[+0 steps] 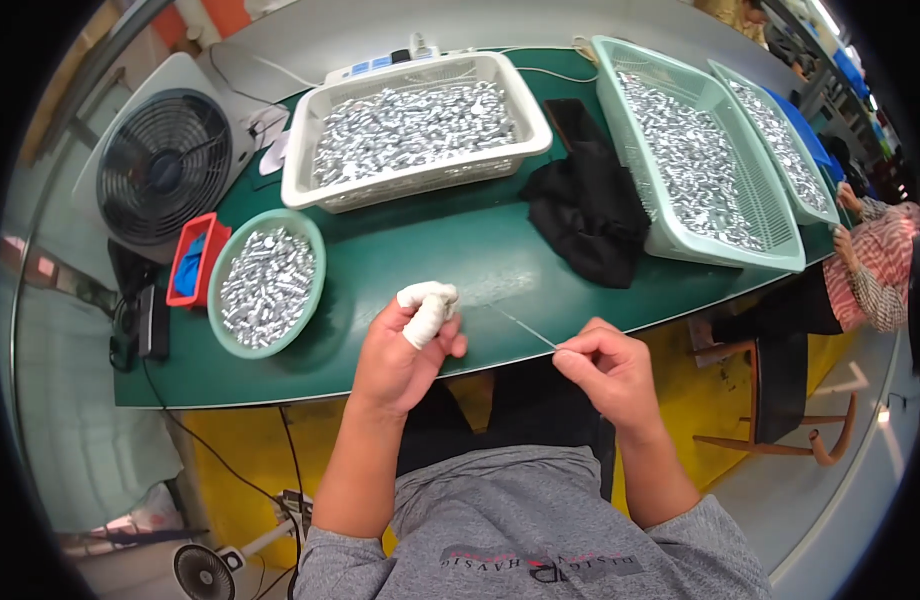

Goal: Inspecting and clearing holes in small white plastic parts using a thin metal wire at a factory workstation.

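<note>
My left hand is raised over the front edge of the green table, its thumb and index finger wrapped in white covering. Those two fingers curl together in a pinch; whatever may be between their tips is too small to make out. To its right, my right hand pinches the near end of a thin, straight rod. The rod's far end points up and left toward the left fingertips, and I cannot tell whether it touches them. Nearest my left hand stands a round green bowl full of small silvery metal parts.
At the back sits a white basket of similar parts; green baskets stand at right. Black cloth lies beside a dark phone. A red bin and a box fan are left. Another person is far right, near a chair.
</note>
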A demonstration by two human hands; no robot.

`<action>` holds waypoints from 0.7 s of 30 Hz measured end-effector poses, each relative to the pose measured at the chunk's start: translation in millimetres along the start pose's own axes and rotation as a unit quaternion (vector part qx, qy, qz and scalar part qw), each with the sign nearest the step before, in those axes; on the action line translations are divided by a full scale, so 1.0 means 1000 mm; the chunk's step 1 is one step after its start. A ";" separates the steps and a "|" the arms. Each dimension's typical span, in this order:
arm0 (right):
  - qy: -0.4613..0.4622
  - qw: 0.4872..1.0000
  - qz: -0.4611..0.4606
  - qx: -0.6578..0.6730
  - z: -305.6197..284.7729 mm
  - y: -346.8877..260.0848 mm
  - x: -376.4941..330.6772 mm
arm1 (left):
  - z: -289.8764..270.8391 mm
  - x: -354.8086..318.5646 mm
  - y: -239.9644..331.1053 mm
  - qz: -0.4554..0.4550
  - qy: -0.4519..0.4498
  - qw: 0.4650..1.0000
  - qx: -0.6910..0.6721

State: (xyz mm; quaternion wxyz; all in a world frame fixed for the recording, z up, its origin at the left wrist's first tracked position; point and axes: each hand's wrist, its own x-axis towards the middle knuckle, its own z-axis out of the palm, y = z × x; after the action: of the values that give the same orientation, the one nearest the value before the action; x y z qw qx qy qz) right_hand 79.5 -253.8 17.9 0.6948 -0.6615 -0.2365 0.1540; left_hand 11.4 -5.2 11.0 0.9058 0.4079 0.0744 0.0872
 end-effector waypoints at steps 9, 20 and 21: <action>0.025 0.993 -0.061 -0.100 0.031 -0.030 0.005 | -0.005 0.003 -0.006 -0.031 -0.031 0.980 -0.197; 0.023 0.978 -0.104 -0.181 0.044 -0.041 0.011 | -0.015 0.001 -0.017 -0.042 -0.026 0.975 -0.215; 0.023 0.978 -0.102 -0.183 0.044 -0.042 0.011 | -0.015 0.001 -0.018 -0.045 -0.030 0.973 -0.224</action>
State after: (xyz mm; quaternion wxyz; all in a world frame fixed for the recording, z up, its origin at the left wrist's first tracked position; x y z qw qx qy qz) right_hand 61.6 -213.8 61.2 0.5791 -0.7533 -0.3109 0.0215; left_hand 11.1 -5.6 -11.9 0.9788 0.1938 0.0442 0.0490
